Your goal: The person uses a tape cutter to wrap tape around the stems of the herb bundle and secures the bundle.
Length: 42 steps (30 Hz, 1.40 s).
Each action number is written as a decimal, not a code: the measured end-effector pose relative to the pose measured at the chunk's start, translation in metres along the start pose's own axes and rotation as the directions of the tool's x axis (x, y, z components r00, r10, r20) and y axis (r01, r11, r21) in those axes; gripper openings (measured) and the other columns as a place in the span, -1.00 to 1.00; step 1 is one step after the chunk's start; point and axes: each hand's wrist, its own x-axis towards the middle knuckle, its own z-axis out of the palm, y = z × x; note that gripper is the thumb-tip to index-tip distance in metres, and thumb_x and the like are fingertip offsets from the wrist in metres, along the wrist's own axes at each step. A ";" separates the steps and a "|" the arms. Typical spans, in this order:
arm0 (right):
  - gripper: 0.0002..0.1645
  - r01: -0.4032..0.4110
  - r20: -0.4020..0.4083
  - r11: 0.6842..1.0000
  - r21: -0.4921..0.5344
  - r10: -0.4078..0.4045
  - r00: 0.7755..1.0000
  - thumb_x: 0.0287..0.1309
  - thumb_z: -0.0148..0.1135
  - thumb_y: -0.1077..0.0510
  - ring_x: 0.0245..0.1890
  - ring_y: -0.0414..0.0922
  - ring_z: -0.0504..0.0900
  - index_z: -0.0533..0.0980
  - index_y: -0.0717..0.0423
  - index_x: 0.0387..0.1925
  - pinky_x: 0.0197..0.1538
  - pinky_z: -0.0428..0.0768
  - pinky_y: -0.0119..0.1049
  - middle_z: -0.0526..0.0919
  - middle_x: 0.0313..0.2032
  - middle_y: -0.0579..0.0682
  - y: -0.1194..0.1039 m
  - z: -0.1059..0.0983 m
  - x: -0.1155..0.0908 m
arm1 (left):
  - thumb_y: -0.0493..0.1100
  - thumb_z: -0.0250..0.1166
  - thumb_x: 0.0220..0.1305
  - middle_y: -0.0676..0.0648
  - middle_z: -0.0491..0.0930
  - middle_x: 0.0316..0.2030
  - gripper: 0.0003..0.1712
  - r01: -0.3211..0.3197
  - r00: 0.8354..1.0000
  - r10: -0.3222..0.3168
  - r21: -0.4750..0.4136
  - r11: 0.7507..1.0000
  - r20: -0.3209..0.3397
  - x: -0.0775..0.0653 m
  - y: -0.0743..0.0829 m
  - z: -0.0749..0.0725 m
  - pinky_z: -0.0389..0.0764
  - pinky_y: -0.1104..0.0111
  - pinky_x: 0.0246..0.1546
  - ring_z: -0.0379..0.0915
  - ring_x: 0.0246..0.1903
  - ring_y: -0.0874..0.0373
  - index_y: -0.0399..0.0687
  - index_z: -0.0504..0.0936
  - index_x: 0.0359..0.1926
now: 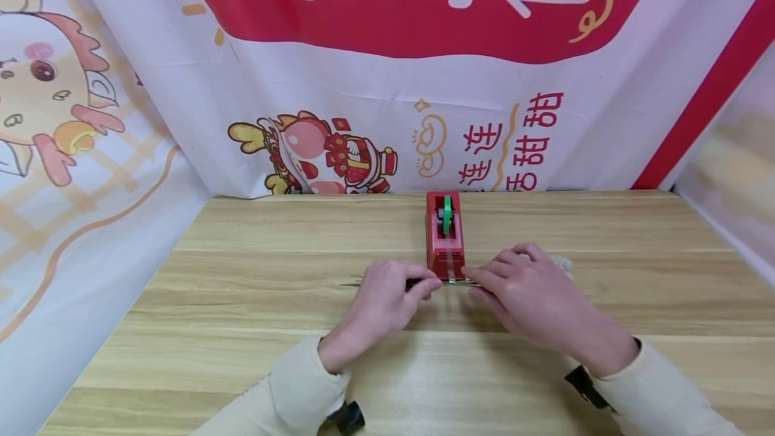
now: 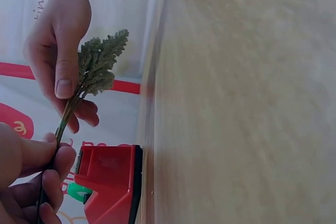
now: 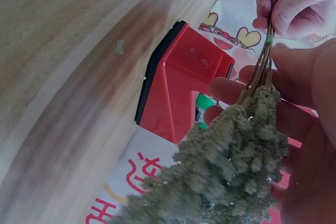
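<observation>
A bunch of grey-green dried flowers (image 3: 226,156) on thin stems is held level just in front of a red tape dispenser (image 1: 438,264). My left hand (image 1: 384,298) pinches the stems on the left, with their thin ends jutting out beyond it. My right hand (image 1: 533,295) holds the stems just below the flower heads, thumb on one side and fingers on the other. Between the hands a small greenish band (image 3: 269,39) shows on the stems. Clear tape (image 1: 451,268) runs down the dispenser's front toward the stems; whether it sticks to them I cannot tell.
The dispenser carries a tape roll with a green core (image 1: 447,214) and stands near the back of the wooden table (image 1: 272,342). Printed cloth (image 1: 375,86) hangs behind the table and at both sides.
</observation>
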 end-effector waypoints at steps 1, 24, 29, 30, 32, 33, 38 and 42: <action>-0.64 -0.004 0.008 1.000 -0.004 0.005 1.000 0.29 0.50 0.00 -0.09 -0.04 0.80 0.76 0.01 0.07 0.15 0.61 0.04 0.87 -0.13 -0.06 0.000 0.001 0.000 | -0.14 0.42 0.43 0.05 0.84 -0.39 -0.87 0.001 1.000 -0.001 0.001 1.000 -0.006 0.000 0.000 0.000 0.60 0.44 -0.29 0.67 -0.43 0.35 -0.02 0.89 -0.21; -0.74 0.031 -0.128 0.999 -0.013 -0.032 0.991 -0.02 0.71 0.04 -0.29 -0.14 0.74 0.82 -0.09 -0.24 0.02 0.62 -0.03 0.86 -0.33 -0.17 0.004 0.006 -0.001 | -0.09 0.46 0.39 0.01 0.87 -0.19 -0.87 0.076 0.997 -0.076 -0.005 0.997 0.020 0.000 0.002 -0.002 0.55 0.44 -0.28 0.58 -0.36 0.33 0.00 0.89 -0.18; -0.70 0.055 -0.186 0.998 -0.030 -0.060 0.981 -0.10 0.75 0.05 -0.31 -0.15 0.72 0.83 -0.08 -0.26 -0.05 0.65 -0.08 0.86 -0.34 -0.15 0.005 0.006 0.000 | -0.03 0.37 0.49 0.05 0.84 -0.20 -0.80 0.115 0.990 -0.113 -0.011 0.993 0.082 0.001 0.001 -0.004 0.46 0.43 -0.36 0.43 -0.48 0.32 0.03 0.87 -0.10; -0.69 0.058 -0.195 0.998 -0.033 -0.063 0.979 -0.12 0.76 0.05 -0.32 -0.15 0.72 0.83 -0.07 -0.27 -0.07 0.66 -0.09 0.86 -0.35 -0.15 0.006 0.006 0.000 | -0.03 0.34 0.51 0.06 0.83 -0.24 -0.79 0.114 0.989 -0.113 -0.011 0.993 0.091 0.001 0.001 -0.005 0.45 0.43 -0.37 0.41 -0.50 0.31 0.03 0.86 -0.09; -0.68 0.059 -0.207 0.998 -0.038 -0.065 0.976 -0.14 0.77 0.06 -0.32 -0.15 0.72 0.83 -0.05 -0.27 -0.08 0.67 -0.10 0.85 -0.35 -0.13 0.005 0.006 0.000 | -0.04 0.28 0.56 0.08 0.77 -0.38 -0.74 0.106 0.988 -0.105 -0.003 0.994 0.110 0.001 0.000 -0.005 0.43 0.42 -0.40 0.38 -0.53 0.31 -0.01 0.85 -0.17; -0.67 0.056 -0.209 0.998 -0.040 -0.063 0.976 -0.15 0.77 0.07 -0.32 -0.14 0.73 0.83 -0.04 -0.27 -0.09 0.67 -0.10 0.85 -0.35 -0.13 0.005 0.006 0.000 | -0.04 0.25 0.58 0.09 0.73 -0.44 -0.71 0.104 0.987 -0.104 0.006 0.995 0.120 0.001 0.000 -0.005 0.42 0.42 -0.40 0.38 -0.53 0.32 -0.02 0.83 -0.22; -0.67 0.034 -0.193 0.999 -0.041 -0.041 0.980 -0.14 0.77 0.07 -0.30 -0.13 0.74 0.81 -0.02 -0.28 -0.07 0.69 -0.08 0.84 -0.35 -0.11 0.004 0.005 0.001 | -0.05 0.17 0.63 0.16 0.54 -0.63 -0.62 0.088 0.982 -0.092 0.031 0.996 0.162 0.002 -0.002 -0.004 0.38 0.43 -0.46 0.32 -0.60 0.31 -0.04 0.77 -0.34; -0.68 0.013 -0.156 1.000 -0.027 -0.017 0.988 -0.08 0.75 0.06 -0.27 -0.12 0.74 0.79 -0.02 -0.26 -0.04 0.68 -0.06 0.83 -0.33 -0.10 0.003 0.005 0.001 | -0.07 0.19 0.62 0.19 0.56 -0.61 -0.68 0.094 0.983 -0.098 0.033 0.995 0.156 0.002 -0.003 -0.003 0.41 0.43 -0.43 0.34 -0.59 0.34 0.00 0.81 -0.24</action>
